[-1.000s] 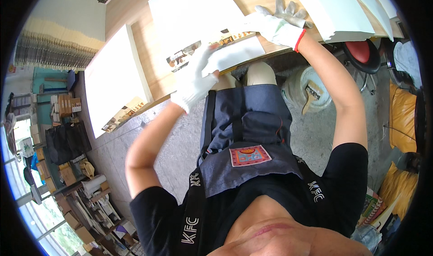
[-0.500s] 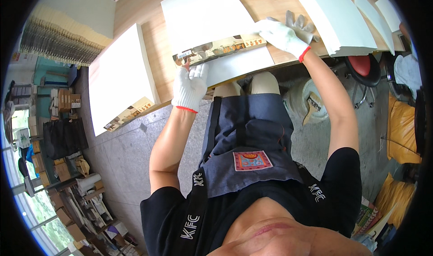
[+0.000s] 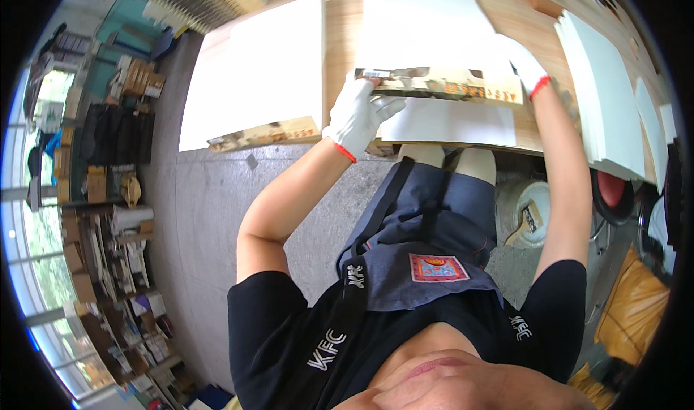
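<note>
A large white board (image 3: 426,27) lies on the table before me, a printed brown-and-cream strip (image 3: 448,86) along its near edge. My left hand (image 3: 358,117), in a white knit glove with a red cuff, grips the strip's left end. Its thumb lies by the strip's corner and its other fingers are partly apart below. My right hand (image 3: 522,62), gloved likewise, rests against the board's right side, past the strip's end. Its fingertips blend into the white, so their grip is unclear. Another white sheet (image 3: 448,122) shows beneath, at the table's near edge.
To the left lies a white stack (image 3: 275,70) with a similar printed strip (image 3: 264,132). A thick white pile (image 3: 600,96) stands on the right, near a brown block (image 3: 543,5). Below the table are a pail (image 3: 533,211) with a brush and a red-seated stool (image 3: 611,188).
The view has swung left, so the table's things sit farther right in the picture. My right hand has slid farther along the board's right side. My left hand stays at the strip's left end.
</note>
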The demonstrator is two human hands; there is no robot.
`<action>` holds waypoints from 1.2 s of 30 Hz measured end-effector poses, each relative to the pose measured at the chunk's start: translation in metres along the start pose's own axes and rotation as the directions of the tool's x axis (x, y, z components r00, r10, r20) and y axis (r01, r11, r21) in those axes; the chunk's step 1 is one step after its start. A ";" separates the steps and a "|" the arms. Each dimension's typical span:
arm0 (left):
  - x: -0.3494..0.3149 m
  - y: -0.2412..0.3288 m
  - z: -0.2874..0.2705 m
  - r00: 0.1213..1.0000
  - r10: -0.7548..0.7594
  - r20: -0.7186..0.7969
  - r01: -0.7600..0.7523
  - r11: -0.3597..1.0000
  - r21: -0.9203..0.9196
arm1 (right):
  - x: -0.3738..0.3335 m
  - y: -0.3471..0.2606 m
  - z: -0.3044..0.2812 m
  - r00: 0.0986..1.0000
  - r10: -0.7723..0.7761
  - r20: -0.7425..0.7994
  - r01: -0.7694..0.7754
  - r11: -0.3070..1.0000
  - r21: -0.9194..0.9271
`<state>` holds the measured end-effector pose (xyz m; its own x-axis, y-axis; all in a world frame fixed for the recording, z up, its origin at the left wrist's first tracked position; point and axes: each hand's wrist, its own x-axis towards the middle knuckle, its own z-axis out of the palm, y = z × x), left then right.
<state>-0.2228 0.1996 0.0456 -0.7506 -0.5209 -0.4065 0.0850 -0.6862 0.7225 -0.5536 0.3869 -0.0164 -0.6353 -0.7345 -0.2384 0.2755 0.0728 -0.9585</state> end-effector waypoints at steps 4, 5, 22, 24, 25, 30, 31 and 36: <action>-0.029 0.021 -0.031 0.974 0.200 0.103 -0.212 0.970 0.119 | -0.028 -0.014 0.054 0.994 -0.098 -0.037 0.101 0.991 0.082; -0.037 0.024 -0.043 0.950 0.303 0.081 -0.311 0.942 0.128 | -0.029 -0.013 0.074 0.985 -0.168 -0.046 0.172 0.979 0.108; -0.050 0.129 -0.281 0.682 0.693 -0.231 -0.064 0.372 0.926 | 0.026 0.029 0.330 0.933 -0.346 0.095 0.286 0.558 -0.779; -0.050 0.124 -0.272 0.675 0.695 -0.247 -0.080 0.402 0.912 | 0.026 0.022 0.322 0.940 -0.325 0.103 0.260 0.487 -0.834; -0.053 0.122 -0.264 0.668 0.699 -0.257 -0.087 0.415 0.906 | 0.021 0.017 0.323 0.960 -0.264 0.094 0.219 0.499 -0.839; -0.051 0.117 -0.265 0.580 0.776 -0.248 -0.122 0.383 0.915 | 0.013 0.015 0.326 0.971 -0.223 0.088 0.193 0.513 -0.837; -0.052 0.116 -0.266 0.564 0.786 -0.253 -0.128 0.386 0.914 | 0.011 0.013 0.328 0.973 -0.214 0.089 0.190 0.515 -0.836; -0.056 0.122 -0.268 0.617 0.746 -0.249 -0.067 0.365 0.929 | 0.012 0.015 0.328 0.966 -0.226 0.125 0.221 0.475 -0.852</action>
<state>0.0048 0.0090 0.0065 -0.2368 -0.9600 0.1491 -0.5277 0.2560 0.8100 -0.3202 0.1581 0.0175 -0.5856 -0.8106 0.0054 -0.6242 0.4467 -0.6409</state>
